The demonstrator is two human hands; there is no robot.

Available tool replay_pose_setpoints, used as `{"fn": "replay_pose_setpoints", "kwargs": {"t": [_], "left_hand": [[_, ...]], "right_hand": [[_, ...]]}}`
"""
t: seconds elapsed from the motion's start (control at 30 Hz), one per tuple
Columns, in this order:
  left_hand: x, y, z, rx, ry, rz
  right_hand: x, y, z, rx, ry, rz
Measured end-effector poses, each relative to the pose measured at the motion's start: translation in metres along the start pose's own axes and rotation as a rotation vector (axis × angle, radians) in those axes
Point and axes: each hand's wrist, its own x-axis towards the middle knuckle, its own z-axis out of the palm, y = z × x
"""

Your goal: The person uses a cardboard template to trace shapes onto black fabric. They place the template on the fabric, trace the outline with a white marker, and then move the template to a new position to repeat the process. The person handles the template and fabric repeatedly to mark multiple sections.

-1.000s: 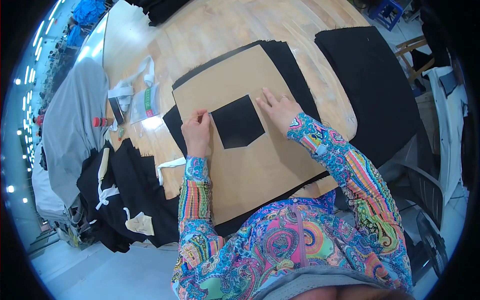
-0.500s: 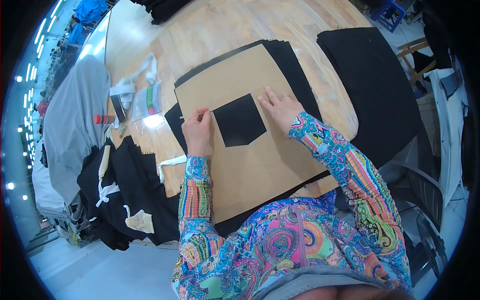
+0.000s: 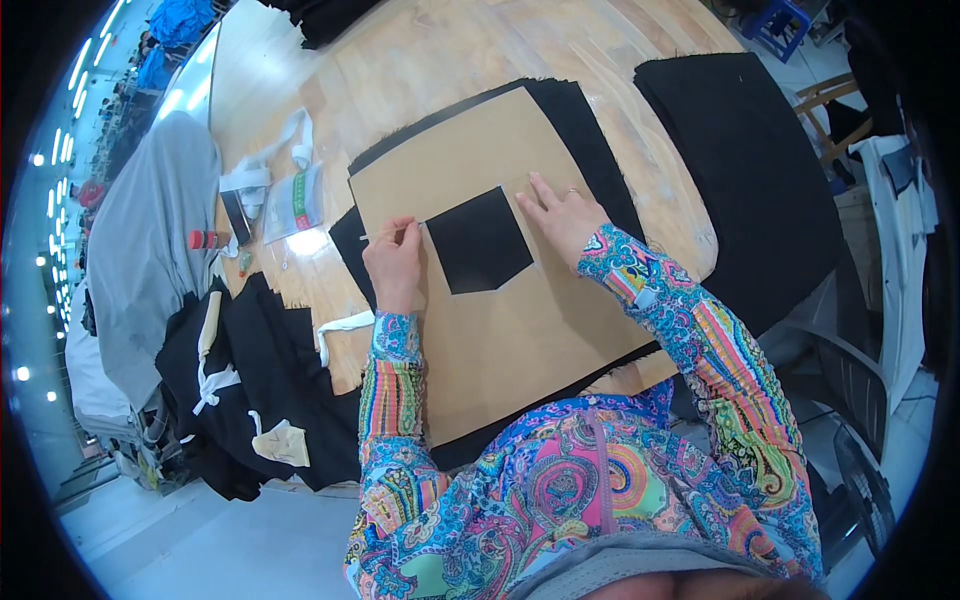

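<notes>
A brown cardboard template (image 3: 490, 360) lies on a stack of black fabric pieces (image 3: 600, 150). Its pocket-shaped cut-out shows black cloth (image 3: 480, 245) underneath. My left hand (image 3: 395, 258) is closed in a pinch at the cut-out's upper left corner. Between its fingers is a thin, pale pen-like stick (image 3: 366, 238), whose tip meets that corner; its exact kind is too small to make out. Right of the opening, my right hand (image 3: 564, 222) lies on the card with fingers spread, near the upper right corner.
A larger black fabric stack (image 3: 745, 180) lies at the right. Left are a clear plastic bag (image 3: 294, 203), white tape (image 3: 245, 180), a red-capped item (image 3: 203, 239) and black cloth bundles (image 3: 270, 370) with white ties. Grey cloth (image 3: 150, 260) drapes beyond the wooden table's (image 3: 440, 45) left edge.
My left hand shifts very slightly, and more of the pale stick shows on its left side. The template and my right hand stay in place.
</notes>
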Motion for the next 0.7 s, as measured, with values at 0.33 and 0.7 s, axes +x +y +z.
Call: {"fn": "replay_pose_setpoints", "kwargs": {"t": [0.33,0.7], "left_hand": [[0.001,0.007,0.002,0.060,-0.005,0.036],[-0.043,0.017,-0.013,0.179,-0.134,0.060]], "right_hand": [[0.000,0.001,0.001,0.021,0.002,0.007],[0.008,0.003,0.013,-0.024,0.011,0.009]]}}
